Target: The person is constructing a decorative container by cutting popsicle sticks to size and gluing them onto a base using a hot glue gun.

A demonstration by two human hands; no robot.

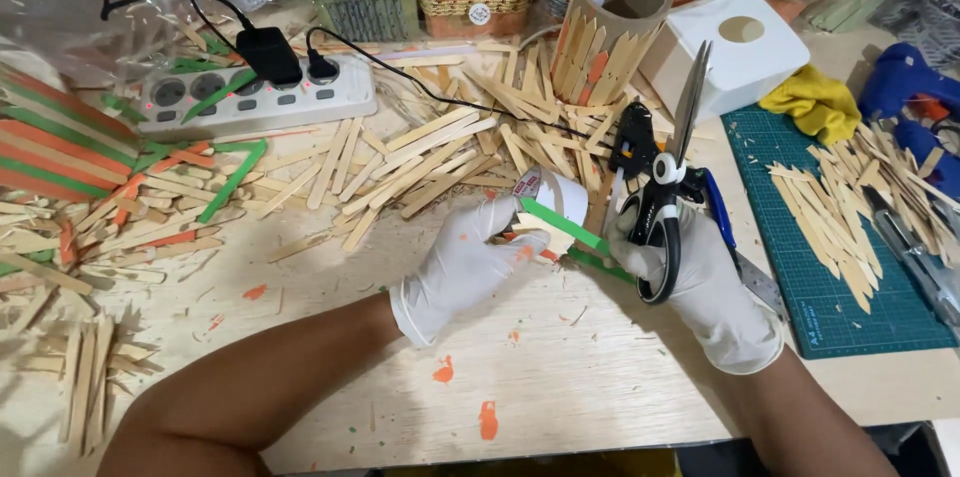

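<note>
Both my hands wear white gloves. My left hand (465,262) grips a small white paper cylinder (553,199) with wooden sticks glued to it, near the table's middle. A green craft stick (562,226) lies across the cylinder between my hands. My right hand (705,287) holds black-handled scissors (668,182) with the blades pointing up and away, and its fingertips touch the green stick's right end. A black glue gun (633,142) stands just behind the scissors.
Plain wooden sticks (420,157) are heaped behind my hands. A stick-clad tube (605,32) and white box (735,47) stand at the back. A power strip (255,97) is at back left, a green cutting mat (840,267) with cut sticks at right, a blue glue gun (915,92) beyond.
</note>
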